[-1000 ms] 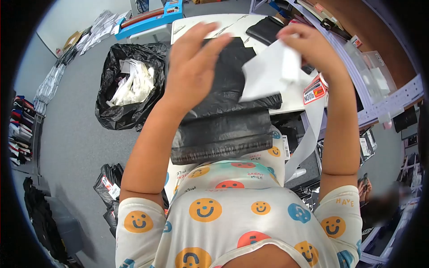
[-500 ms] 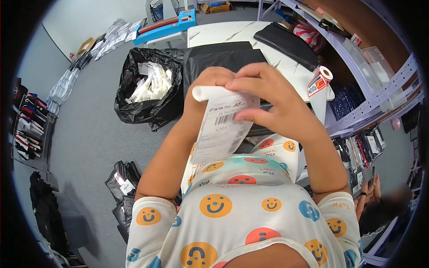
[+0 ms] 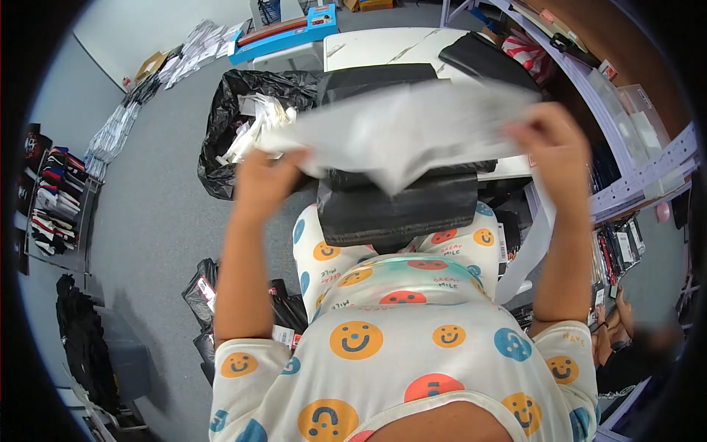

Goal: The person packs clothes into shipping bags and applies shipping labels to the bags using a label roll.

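Observation:
A white shipping label [image 3: 420, 125] is stretched wide between my two hands, smeared by motion, its print not readable. My left hand [image 3: 266, 184] pinches its left end, thumb and fingers closed. At the other end, my right hand [image 3: 556, 147] grips the label's right side, also blurred. Below it a black plastic mailer [image 3: 398, 214] lies across the table's near edge and over my lap. More black plastic [image 3: 379, 76] shows behind the label on the white marble-patterned table [image 3: 383, 46].
To the left stands a black bin bag [image 3: 221, 118] filled with white paper scraps [image 3: 258, 132]. A blue sealing machine [image 3: 287, 33] is at the back. Purple shelving [image 3: 648, 166] runs along the right, near another person [image 3: 626, 346]. Black parcels [image 3: 202, 291] lie on the floor.
The label, earlier held upright and bunched close between both hands, is now spread out sideways. My hands have moved far apart, uncovering the black mailer.

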`<state>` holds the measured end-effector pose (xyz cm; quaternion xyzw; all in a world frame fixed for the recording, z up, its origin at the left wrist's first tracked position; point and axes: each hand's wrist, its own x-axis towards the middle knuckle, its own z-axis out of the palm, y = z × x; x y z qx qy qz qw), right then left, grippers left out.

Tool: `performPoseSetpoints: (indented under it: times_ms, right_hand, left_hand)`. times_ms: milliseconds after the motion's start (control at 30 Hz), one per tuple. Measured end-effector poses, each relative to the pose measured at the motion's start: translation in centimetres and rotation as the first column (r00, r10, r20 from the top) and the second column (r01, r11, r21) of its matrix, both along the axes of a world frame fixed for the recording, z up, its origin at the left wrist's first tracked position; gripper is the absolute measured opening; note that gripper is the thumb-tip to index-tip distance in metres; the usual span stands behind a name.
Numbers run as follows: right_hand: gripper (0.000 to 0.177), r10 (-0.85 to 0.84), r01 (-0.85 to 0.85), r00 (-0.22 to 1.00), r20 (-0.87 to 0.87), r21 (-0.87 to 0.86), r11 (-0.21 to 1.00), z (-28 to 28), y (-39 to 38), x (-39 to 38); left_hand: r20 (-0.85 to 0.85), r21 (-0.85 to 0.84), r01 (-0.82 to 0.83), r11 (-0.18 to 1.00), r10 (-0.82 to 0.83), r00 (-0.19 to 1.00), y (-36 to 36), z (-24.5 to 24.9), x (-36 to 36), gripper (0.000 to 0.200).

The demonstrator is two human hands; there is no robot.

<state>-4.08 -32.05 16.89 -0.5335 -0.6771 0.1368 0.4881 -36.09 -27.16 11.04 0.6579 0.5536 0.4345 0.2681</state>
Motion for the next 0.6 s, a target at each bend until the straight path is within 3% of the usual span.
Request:
performPoseSetpoints:
  times_ms: [33, 67, 100, 133, 167, 200, 267, 333, 367, 400, 433, 500, 600]
  right_hand:
    - [0.013, -0.083, 0.09, 0.987, -0.14, 0.047, 0.995, 0.1, 0.7, 3.2]
    - [0.01, -0.282, 0.295, 0.947, -0.154, 0.069, 0.953, 0.1, 1.0, 6.8]
    - [0.009, -0.446, 0.457, 0.886, -0.126, 0.085, 0.885, 0.7, 0.6, 9.5]
    - [0.014, -0.412, 0.441, 0.871, -0.267, 0.055, 0.896, -0.3, 0.3, 13.6]
    - [0.012, -0.253, 0.341, 0.854, -0.455, 0.122, 0.932, -1.9, 0.4, 17.7]
    - [0.011, -0.213, 0.316, 0.838, -0.503, 0.127, 0.94, -2.5, 0.4, 17.5]
    - [0.012, -0.137, 0.273, 0.79, -0.597, 0.144, 0.951, -3.3, 0.4, 17.3]
    - [0.017, -0.109, 0.262, 0.752, -0.65, 0.142, 0.955, -4.9, 1.4, 17.5]
    - [0.017, -0.098, 0.249, 0.737, -0.669, 0.134, 0.959, -5.2, 1.8, 16.8]
    - [0.018, -0.081, 0.234, 0.723, -0.687, 0.133, 0.963, -5.4, 2.1, 16.3]
    - [0.018, -0.043, 0.204, 0.725, -0.687, 0.155, 0.967, -5.5, 2.2, 16.4]
    - [0.023, 0.047, 0.137, 0.7, -0.712, 0.199, 0.97, -5.3, 2.5, 16.2]
    - [0.028, 0.163, 0.045, 0.672, -0.723, 0.259, 0.965, -4.9, 2.7, 15.7]
  left_hand:
    - [0.026, 0.033, -0.121, 0.992, 0.121, 0.992, 3.6, -2.3, -4.4, 0.021]
    - [0.099, 0.151, -0.142, 0.978, 0.128, 0.987, 5.7, -2.3, -6.8, 0.025]
    - [0.02, 0.186, -0.247, 0.951, 0.248, 0.969, 8.2, -3.1, -10.2, 0.029]
    - [-0.192, 0.091, -0.396, 0.914, 0.407, 0.893, 11.0, -3.4, -13.8, 0.031]
    - [-0.253, 0.152, -0.472, 0.869, 0.496, 0.831, 14.4, -5.3, -17.8, 0.03]
    - [-0.381, 0.344, -0.509, 0.789, 0.613, 0.692, 16.5, -6.7, -18.4, 0.029]
    - [-0.492, 0.7, -0.408, 0.586, 0.81, 0.321, 19.2, -8.3, -18.6, 0.029]
    - [-0.5, 0.486, -0.156, 0.86, 0.42, 0.757, 17.3, -4.8, -8.6, 0.032]
    - [-0.507, 0.389, 0.008, 0.921, 0.207, 0.837, 14.6, -4.5, -3.0, 0.026]
    - [-0.479, 0.272, 0.173, 0.947, -0.023, 0.878, 11.9, -4.1, 2.6, 0.021]
    - [-0.645, 0.221, 0.376, 0.9, -0.155, 0.749, 9.9, -4.1, 6.1, 0.016]
    - [-0.614, 0.195, 0.467, 0.863, -0.264, 0.744, 8.4, -6.4, 9.7, 0.018]
    - [-0.616, 0.18, 0.482, 0.857, -0.283, 0.735, 9.0, -8.0, 11.2, 0.016]
